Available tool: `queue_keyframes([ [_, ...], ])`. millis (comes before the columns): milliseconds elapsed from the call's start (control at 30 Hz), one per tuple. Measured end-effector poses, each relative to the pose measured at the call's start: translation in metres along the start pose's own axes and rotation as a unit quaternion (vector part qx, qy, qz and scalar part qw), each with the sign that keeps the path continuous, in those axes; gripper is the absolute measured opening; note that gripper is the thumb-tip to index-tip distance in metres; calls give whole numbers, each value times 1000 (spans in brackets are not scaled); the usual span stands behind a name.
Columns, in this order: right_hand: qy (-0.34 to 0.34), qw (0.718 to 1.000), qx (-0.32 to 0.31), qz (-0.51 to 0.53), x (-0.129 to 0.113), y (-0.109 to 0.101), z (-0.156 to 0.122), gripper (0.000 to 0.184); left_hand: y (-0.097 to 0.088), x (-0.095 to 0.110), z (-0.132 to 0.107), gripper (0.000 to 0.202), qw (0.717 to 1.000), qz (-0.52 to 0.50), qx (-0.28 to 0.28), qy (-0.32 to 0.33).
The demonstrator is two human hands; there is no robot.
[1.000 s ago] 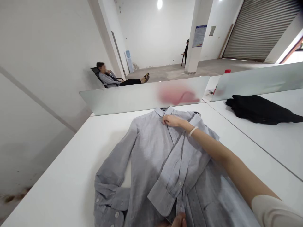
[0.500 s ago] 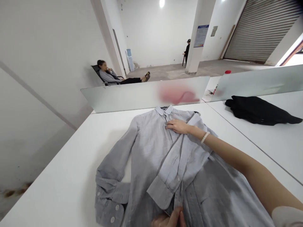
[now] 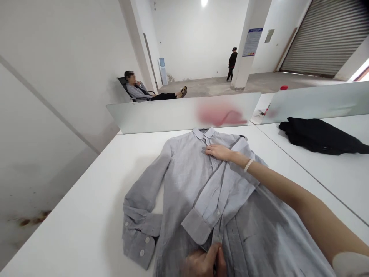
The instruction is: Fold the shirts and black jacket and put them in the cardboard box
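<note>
A grey long-sleeved button shirt (image 3: pixel 184 169) lies face up on the white table, its collar at the far end. One sleeve is laid diagonally across the chest, cuff toward me; the other runs down the left side with its buttoned cuff bent inward. My right hand (image 3: pixel 219 151) rests on the upper front just below the collar, fingers stretched flat over the button strip. At the bottom edge of the view, my left hand (image 3: pixel 206 261) pinches the shirt's front edge below the crossed cuff. That hand is partly blurred and cut off.
A black folded cloth (image 3: pixel 323 134) lies on the table (image 3: pixel 83 215) at the right. Frosted dividers (image 3: pixel 161 117) stand along the far edge, with a blurred red shape behind one. Beyond, a person (image 3: pixel 138 89) reclines in a chair and another person (image 3: pixel 232 61) stands beside a pillar.
The view has shifted slightly, so the shirt appears farther right. My right hand stays on the upper front, and my left keeps its pinch. The far person has come out from behind the pillar.
</note>
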State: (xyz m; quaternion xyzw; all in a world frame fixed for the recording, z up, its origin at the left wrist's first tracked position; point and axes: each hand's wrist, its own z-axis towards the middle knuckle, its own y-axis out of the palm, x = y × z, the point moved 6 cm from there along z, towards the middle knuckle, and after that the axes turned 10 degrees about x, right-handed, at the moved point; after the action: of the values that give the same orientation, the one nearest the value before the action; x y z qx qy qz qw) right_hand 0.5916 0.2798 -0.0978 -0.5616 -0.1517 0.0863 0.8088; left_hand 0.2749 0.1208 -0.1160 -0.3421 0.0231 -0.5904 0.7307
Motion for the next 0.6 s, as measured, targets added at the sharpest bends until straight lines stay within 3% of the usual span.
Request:
queue_keyframes([
  [133,81,996,37,11,6,-1,-2,26,1,0,1,27,1000,-8,-21,-8],
  [267,123,991,50,-1,2,4,2,26,-1,1,4,25,999,-8,-42,-23],
  [367,154,986,68,-14,-5,-4,5,30,-2,3,5,25,997,-18,-72,-34],
  [500,165,979,113,26,-35,-37,-3,30,-2,3,5,24,993,-26,-107,-51],
  [600,156,975,122,96,-77,-57,-24,33,-4,3,6,25,992,-15,-115,-52],
])
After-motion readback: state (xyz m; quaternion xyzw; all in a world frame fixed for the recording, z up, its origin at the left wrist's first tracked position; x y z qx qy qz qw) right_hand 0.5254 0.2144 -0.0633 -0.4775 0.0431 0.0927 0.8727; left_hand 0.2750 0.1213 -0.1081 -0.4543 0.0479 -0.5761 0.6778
